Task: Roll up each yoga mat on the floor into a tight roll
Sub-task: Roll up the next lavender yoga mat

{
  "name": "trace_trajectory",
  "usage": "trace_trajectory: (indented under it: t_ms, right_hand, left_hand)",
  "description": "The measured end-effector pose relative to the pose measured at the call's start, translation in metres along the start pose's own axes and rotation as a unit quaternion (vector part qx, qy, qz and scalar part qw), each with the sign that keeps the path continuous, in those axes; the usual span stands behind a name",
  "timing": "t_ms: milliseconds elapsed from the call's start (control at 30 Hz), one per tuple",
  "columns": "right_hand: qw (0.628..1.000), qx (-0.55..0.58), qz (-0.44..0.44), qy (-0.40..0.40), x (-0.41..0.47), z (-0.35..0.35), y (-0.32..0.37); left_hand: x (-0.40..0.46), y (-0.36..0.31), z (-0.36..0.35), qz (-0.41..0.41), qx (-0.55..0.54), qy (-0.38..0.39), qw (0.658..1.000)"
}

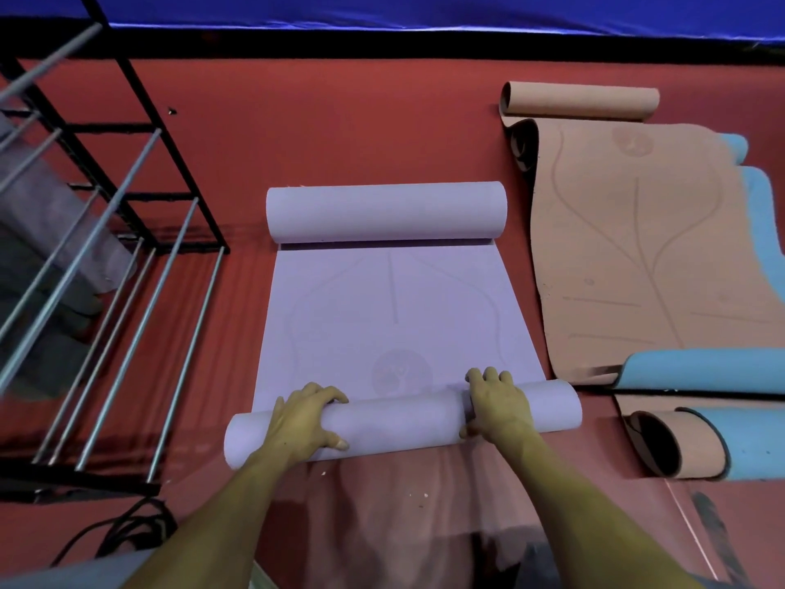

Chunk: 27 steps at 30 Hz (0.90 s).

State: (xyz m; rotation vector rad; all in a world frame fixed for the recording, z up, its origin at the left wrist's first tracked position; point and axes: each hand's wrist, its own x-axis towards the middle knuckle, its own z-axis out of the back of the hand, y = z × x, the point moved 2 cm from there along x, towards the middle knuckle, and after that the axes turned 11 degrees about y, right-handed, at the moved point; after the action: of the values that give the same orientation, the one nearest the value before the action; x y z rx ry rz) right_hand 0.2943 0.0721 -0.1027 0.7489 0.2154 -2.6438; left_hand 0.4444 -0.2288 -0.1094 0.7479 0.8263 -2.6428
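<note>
A lavender yoga mat lies on the red floor, curled at its far end and rolled at its near end into a tube. My left hand grips the near roll left of its middle, fingers over the top and thumb on the near side. My right hand grips the same roll right of middle. To the right lies a tan mat, curled at its far end, with a light blue mat partly under it. At the lower right, the near ends of the tan and blue mats curl into a loose roll.
A black metal rack with silver bars stands on the left. Black cables lie at its near corner. A blue sheet runs along the far edge of the floor.
</note>
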Motion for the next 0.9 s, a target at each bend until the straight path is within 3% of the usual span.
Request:
trace_trajectory:
  t_ms: [233,900]
  right_hand:
    - [1.0,0.004,-0.014,-0.027,0.003,0.001,-0.003]
    - [0.997,0.077,0.025,-0.01,0.004,0.014,0.007]
  left_hand:
    - [0.009,-0.006,0.008,0.031,0.002,-0.004,1.0]
    - [0.022,-0.03,0.022,0.086,0.031,-0.021,0.996]
